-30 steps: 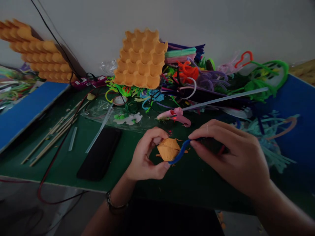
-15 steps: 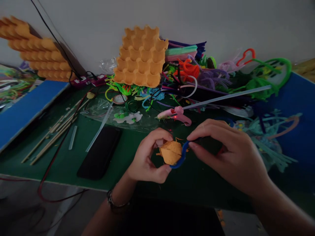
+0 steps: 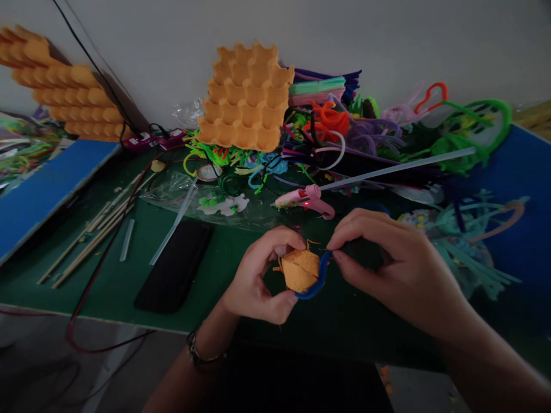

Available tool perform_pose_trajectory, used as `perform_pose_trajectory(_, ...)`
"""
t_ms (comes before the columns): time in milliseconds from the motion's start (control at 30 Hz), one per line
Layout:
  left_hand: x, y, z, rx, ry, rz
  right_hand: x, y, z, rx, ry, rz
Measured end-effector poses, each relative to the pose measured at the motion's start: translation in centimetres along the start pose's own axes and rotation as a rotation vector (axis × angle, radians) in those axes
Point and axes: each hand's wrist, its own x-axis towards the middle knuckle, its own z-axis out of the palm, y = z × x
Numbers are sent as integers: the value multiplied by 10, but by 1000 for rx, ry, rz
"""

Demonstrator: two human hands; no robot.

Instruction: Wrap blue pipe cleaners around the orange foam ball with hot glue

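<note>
My left hand [image 3: 258, 281] is closed around a small orange piece cut from an egg carton [image 3: 299, 269], pinching it between thumb and fingers above the green table [image 3: 129, 269]. My right hand [image 3: 387, 264] pinches a blue pipe cleaner [image 3: 316, 281] that curves round the right side and underside of the orange piece. A pink glue gun [image 3: 306, 201] with a long clear glue stick lies just behind the hands, its small red light on.
A black phone [image 3: 174, 267] lies left of my hands, with wooden sticks [image 3: 92, 238] and clear glue sticks further left. An orange egg carton [image 3: 245, 97] leans on the wall above a heap of coloured pipe cleaners [image 3: 365, 137]. Blue boards [image 3: 43, 189] flank both sides.
Both hands have drawn slightly closer together and the blue pipe cleaner now bends tighter against the orange piece. The rest of the table is unchanged.
</note>
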Motion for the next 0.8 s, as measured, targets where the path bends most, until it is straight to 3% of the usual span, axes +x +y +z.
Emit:
perform_pose_trajectory(567, 3, -3, -3, 80, -68, 45, -1, 5, 4, -33, -50, 8)
perform_pose_trajectory(800, 1, -3, -4, 18, -103, -50, 0, 7, 2, -4, -97, 33)
